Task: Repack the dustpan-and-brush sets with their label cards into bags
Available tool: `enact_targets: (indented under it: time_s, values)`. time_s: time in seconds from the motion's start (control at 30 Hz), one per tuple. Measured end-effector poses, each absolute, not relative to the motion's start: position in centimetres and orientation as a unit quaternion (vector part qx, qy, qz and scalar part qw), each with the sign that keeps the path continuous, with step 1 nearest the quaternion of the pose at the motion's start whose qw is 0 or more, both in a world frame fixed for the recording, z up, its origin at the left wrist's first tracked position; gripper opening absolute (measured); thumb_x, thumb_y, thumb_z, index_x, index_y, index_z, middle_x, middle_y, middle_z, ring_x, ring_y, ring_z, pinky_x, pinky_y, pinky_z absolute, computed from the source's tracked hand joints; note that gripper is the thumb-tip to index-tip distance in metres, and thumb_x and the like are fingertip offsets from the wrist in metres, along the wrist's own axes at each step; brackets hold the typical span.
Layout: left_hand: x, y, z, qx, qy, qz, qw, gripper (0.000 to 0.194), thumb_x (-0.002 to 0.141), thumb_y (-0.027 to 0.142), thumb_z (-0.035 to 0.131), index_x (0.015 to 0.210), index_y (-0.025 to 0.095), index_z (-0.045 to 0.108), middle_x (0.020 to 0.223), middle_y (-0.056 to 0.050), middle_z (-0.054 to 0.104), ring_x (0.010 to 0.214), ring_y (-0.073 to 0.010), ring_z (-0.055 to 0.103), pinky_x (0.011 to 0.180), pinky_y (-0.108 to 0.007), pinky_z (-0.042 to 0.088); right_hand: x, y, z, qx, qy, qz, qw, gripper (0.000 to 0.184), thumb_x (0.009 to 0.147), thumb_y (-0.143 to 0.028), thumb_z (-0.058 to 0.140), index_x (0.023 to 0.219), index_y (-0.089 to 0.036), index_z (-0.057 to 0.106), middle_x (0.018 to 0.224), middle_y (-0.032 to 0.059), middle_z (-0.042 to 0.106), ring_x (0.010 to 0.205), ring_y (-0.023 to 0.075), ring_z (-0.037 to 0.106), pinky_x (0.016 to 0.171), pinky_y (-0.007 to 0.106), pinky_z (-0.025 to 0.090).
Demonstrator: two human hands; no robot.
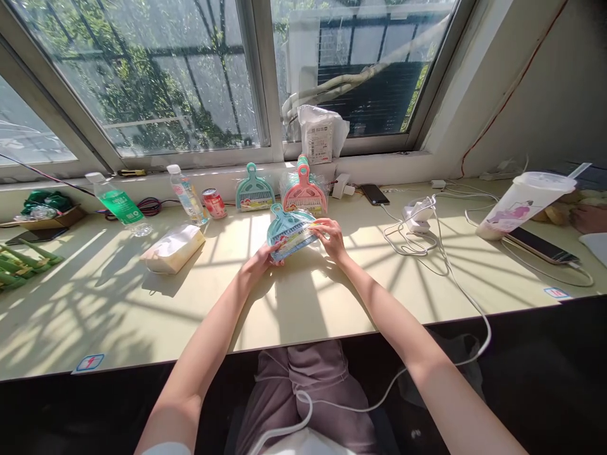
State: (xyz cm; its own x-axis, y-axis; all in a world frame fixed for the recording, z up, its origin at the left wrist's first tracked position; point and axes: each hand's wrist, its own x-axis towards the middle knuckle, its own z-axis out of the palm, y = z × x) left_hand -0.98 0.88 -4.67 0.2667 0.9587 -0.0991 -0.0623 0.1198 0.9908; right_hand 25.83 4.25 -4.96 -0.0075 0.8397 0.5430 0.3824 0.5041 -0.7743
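Note:
Between my two hands is a small teal dustpan and brush set (290, 229) in clear plastic wrap, tilted just above the table. My left hand (265, 256) grips its lower left edge. The fingers of my right hand (331, 239) pinch the wrapping at its right side. Behind it, by the window sill, another teal dustpan set (255, 188) stands upright. To the right of that one stand several wrapped dustpan sets close together, with a pink dustpan set (304, 189) in front.
On the left are a green-labelled bottle (121, 205), a second bottle (187, 196), a red can (214, 203) and a tissue pack (173, 249). Phone (374, 194), charger with cables (418, 215), large cup (524, 205) and another phone (538, 245) lie rightward. A white cable hangs over the table's front edge.

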Motion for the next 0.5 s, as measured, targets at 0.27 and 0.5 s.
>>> enact_targets:
  time_s: [0.27,0.5]
  values:
    - [-1.1,0.9,-4.0,0.556,0.432,0.400,0.586,0.074,0.083,0.056,0.090,0.144,0.021,0.064,0.094,-0.009,0.080,0.053,-0.0177,0.066,0.054,-0.033,0.050,25.2,2.8,-4.3,-0.410,-0.539,0.508,0.533,0.063,0.074,-0.025,0.082,0.137,-0.033,0.076,0.134,0.0071,0.081,0.127,0.0313,0.073,0.113,0.054,0.063]
    - [0.4,0.5,-3.8,0.587,0.406,0.456,0.532,0.131,0.065,0.042,0.104,0.177,0.030,0.037,0.120,-0.013,0.081,0.076,-0.0233,0.076,0.063,-0.034,0.057,25.5,2.1,-2.8,-0.425,-0.461,0.523,0.578,0.052,0.076,-0.026,0.078,0.127,-0.032,0.077,0.116,0.0028,0.085,0.106,0.0260,0.080,0.092,0.044,0.070]
